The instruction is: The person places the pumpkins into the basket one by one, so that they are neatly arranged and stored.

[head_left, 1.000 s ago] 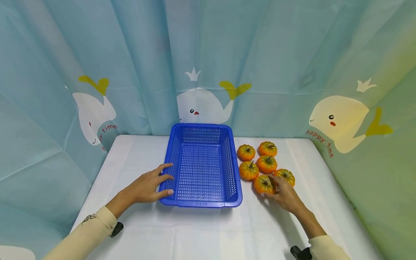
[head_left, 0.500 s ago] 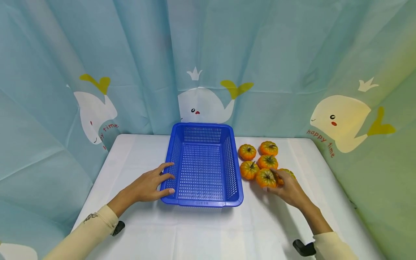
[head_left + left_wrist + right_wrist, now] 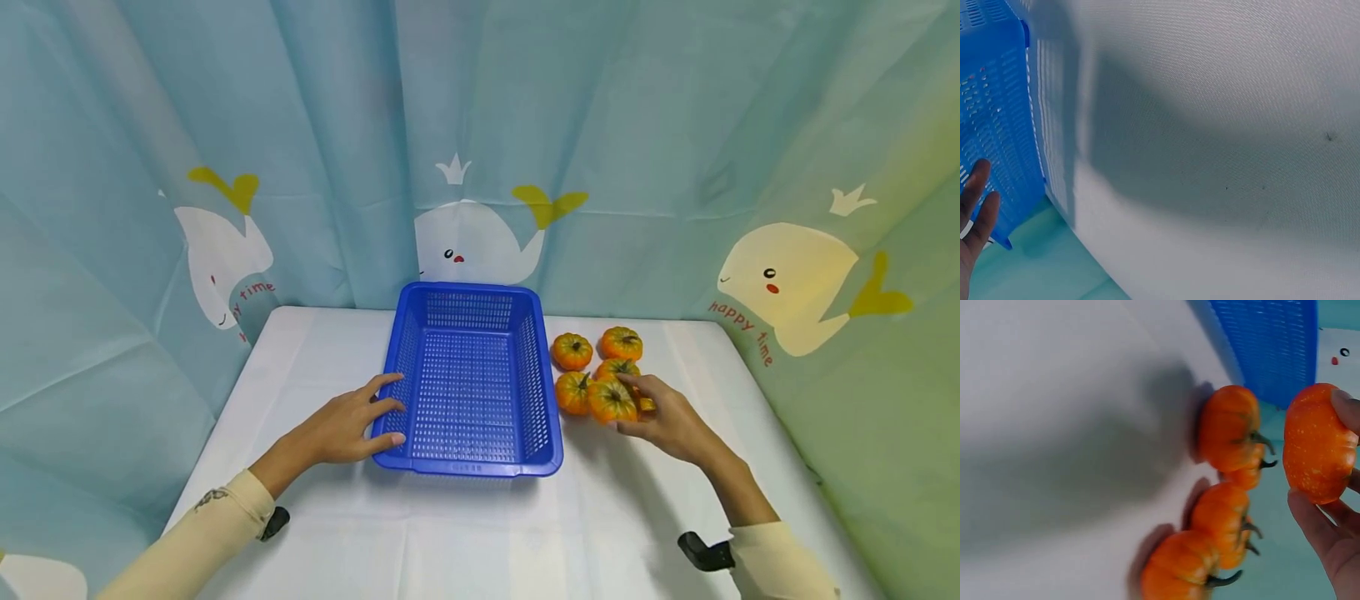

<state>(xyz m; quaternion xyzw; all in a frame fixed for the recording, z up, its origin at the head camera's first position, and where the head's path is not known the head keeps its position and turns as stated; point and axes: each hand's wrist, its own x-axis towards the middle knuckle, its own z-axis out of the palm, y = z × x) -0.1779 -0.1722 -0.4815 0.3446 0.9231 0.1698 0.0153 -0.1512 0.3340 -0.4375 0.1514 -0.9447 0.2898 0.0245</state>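
Orange pumpkin (image 3: 1319,450) in right grip (image 3: 670,419), pale-flecked, green-streaked

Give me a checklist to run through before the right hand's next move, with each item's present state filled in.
1. Right hand holds a pumpkin in its fingers: ok.
2. That pumpkin lifted off the table: ok, the right wrist view shows it apart from the surface.
3. That pumpkin over the blue basket: not ok, it is to the basket's right.
4. Basket upright with its open top up: ok.
5. Left hand steadying the basket: cannot tell; its fingers reach over the left rim, but how firmly does not show.
6. Other pumpkins resting on the table: ok, five.
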